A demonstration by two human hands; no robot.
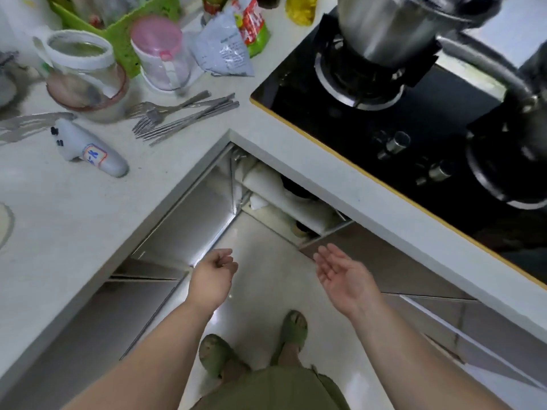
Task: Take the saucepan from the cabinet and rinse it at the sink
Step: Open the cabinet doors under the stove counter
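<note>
The corner cabinet (266, 196) under the white counter stands open, with its metal door (192, 220) swung toward the left. Inside I make out white rolled or wrapped items and a dark round object (296, 187), partly hidden by the counter edge; I cannot tell whether it is the saucepan. My left hand (213, 276) hangs low in front of the door edge, fingers loosely curled, holding nothing. My right hand (343, 276) is palm-up with fingers spread, empty, just below the cabinet opening. The sink is out of view.
A black gas hob (399, 119) carries a steel pot (384, 28) and a long-handled pan (488, 69) at the right. The counter (88, 202) holds forks and chopsticks (183, 116), jars, packets and a white handheld device (88, 149). My slippered feet stand on the glossy floor (266, 291).
</note>
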